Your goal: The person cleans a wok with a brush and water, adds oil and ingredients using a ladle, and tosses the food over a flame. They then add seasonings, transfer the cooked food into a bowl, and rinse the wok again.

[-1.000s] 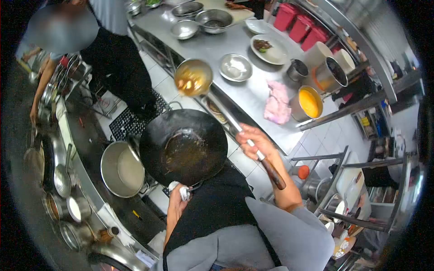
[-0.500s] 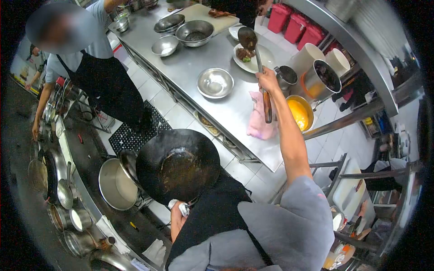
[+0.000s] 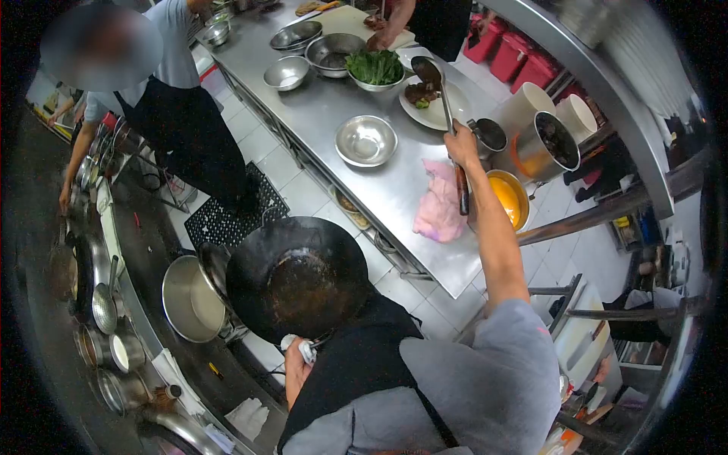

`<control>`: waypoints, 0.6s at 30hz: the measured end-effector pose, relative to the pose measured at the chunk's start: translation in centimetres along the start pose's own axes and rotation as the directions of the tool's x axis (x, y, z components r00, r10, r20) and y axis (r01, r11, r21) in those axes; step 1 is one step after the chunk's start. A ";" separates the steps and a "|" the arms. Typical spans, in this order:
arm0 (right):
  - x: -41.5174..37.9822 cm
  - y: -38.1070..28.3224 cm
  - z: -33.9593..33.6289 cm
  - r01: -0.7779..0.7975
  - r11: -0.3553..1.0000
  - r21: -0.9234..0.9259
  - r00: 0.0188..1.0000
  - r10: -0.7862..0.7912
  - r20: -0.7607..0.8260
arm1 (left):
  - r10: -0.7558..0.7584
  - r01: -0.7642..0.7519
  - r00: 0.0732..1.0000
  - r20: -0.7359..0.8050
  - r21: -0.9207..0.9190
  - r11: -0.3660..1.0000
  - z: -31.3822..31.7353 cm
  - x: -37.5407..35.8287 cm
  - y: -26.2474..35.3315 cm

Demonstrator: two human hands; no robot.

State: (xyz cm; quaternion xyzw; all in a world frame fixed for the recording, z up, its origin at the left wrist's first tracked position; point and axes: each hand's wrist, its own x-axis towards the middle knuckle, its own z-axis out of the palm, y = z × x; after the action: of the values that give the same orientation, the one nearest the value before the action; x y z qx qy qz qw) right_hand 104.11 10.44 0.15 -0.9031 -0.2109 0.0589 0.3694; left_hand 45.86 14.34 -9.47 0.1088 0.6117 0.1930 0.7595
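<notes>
My left hand [image 3: 297,371] is closed on the handle of a dark wok [image 3: 299,280], with a white cloth [image 3: 305,348] bunched between. The wok is tilted toward me, and a brown film shows on its bottom. In my outstretched right hand [image 3: 461,144] is a ladle [image 3: 447,98] with a wooden handle. Its dark bowl hangs over the edge of a white plate [image 3: 457,100], close above brown food [image 3: 422,94] with a bit of green. A pink cloth [image 3: 441,206] lies on the steel table under my right forearm.
A steel bowl [image 3: 366,141] sits on the table [image 3: 303,125]. Behind it are leafy greens [image 3: 375,67] in a bowl, with a co-worker's hand [image 3: 388,36] nearby. Yellow liquid fills a pot [image 3: 506,196] at right. Another person [image 3: 178,114] stands left; a large pot [image 3: 189,299] is beside the wok.
A bowl of leafy greens now stands on the table, and a co-worker's hand has come in behind it. The view has shifted slightly. My hands keep their holds.
</notes>
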 end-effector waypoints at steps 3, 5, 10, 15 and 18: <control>0.1 1.6 1.2 0.185 0.981 -0.056 0.974 -0.191 -0.124 | 0.015 -0.018 0.999 0.030 0.074 0.997 0.1 -0.3 0.0; 0.3 1.5 0.9 0.180 0.983 -0.022 0.978 -0.182 -0.102 | 0.004 -0.005 1.000 0.016 0.074 0.997 0.2 -0.6 0.1; 0.3 1.0 1.6 0.089 0.996 0.019 0.993 -0.088 -0.079 | -0.007 0.008 1.000 0.024 -0.003 1.000 -1.1 0.0 -0.3; -1.1 0.2 1.9 0.013 0.992 0.127 0.994 0.001 -0.106 | -0.015 0.015 1.000 0.014 -0.014 1.000 0.8 -3.7 0.0; 0.0 2.2 2.8 0.069 0.967 0.245 0.995 -0.050 -0.082 | 0.043 -0.045 0.999 -0.033 -0.086 0.995 0.9 -6.5 0.0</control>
State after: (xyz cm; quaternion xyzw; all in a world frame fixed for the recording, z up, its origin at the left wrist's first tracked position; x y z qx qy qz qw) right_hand 104.14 10.88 -3.37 -0.8449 -0.2148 0.0398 0.4883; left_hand 45.57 11.66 -3.54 0.0863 0.6118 0.2376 0.7495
